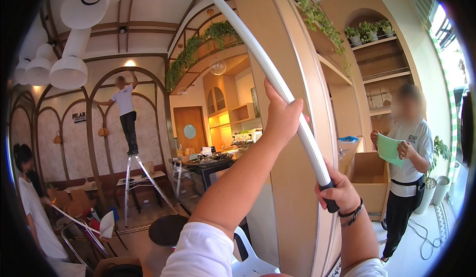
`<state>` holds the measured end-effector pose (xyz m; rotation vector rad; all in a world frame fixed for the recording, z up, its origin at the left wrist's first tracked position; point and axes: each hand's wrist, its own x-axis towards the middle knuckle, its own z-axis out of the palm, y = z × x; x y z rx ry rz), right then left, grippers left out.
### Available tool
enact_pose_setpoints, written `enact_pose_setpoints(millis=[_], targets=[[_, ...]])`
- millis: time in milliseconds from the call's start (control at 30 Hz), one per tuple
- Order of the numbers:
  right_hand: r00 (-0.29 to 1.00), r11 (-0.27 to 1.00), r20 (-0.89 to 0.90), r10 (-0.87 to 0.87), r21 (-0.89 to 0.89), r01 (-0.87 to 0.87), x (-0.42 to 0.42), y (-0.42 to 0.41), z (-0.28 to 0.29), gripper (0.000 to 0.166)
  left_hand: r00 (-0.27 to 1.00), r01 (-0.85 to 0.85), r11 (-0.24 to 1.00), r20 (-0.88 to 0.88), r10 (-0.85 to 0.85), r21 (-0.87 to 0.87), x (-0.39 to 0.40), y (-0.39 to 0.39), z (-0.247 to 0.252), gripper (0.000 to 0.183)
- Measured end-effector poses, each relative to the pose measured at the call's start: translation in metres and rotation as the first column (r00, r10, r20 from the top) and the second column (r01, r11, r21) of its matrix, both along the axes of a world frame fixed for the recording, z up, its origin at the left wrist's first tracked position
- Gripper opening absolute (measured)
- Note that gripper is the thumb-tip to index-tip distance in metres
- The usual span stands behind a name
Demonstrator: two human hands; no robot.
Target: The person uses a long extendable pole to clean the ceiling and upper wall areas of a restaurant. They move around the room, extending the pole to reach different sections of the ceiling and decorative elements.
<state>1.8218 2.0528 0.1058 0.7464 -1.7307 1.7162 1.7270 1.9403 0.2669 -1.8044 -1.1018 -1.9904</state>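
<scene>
A long white ribbed pole [256, 50] slants up from lower right and passes out at the top edge, so its far end is hidden. Around its middle my left hand [282, 113] is closed, arm stretched upward. Lower down, my right hand [340, 191] grips the pole at its black end grip, with a dark bracelet on the wrist. Just behind the pole stands a tall light-wood pillar [293, 165] with pale edge strips. To its right, trailing green plants [319, 17] hang from a high ledge.
A person [124, 106] stands on an aluminium stepladder [130, 187]; another [409, 143] at right holds a green cloth [389, 150]; a third [37, 210] is at far left. Below are a round black table [168, 230], a white chair [256, 258], an open wooden bin [368, 180] and a floor cable [424, 240].
</scene>
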Motion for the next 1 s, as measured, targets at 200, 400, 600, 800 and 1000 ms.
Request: enact_pose_setpoints(millis=[200,400,600,800,1000], targets=[[0.998,0.997,-0.019,0.064,-0.032,-0.064,-0.001,0.018,0.036,0.08,0.995,-0.086,0.996,-0.055,0.088,0.036,-0.004,0.018,0.04,0.069],[0.996,0.996,-0.072,-0.057,-0.066,0.053,0.017,0.02,0.043,0.074,0.999,-0.029,1.0,-0.018,0.029,0.002,0.015,0.024,0.051,0.067],[0.954,0.956,-0.085,-0.289,0.025,0.292,0.029,0.012,0.043,0.072,0.999,0.014,0.999,0.039,-0.013,-0.034,0.021,0.027,0.048,0.058],[0.847,0.845,-0.087,-0.525,0.072,0.531,0.036,0.003,0.038,0.068,0.986,0.141,0.985,0.101,-0.131,-0.099,0.022,0.03,0.043,0.04],[0.623,0.616,-0.298,-0.723,0.129,0.777,0.023,0.005,0.049,0.065,0.975,0.192,0.973,0.139,-0.174,-0.127,0.009,0.04,0.065,0.033]])
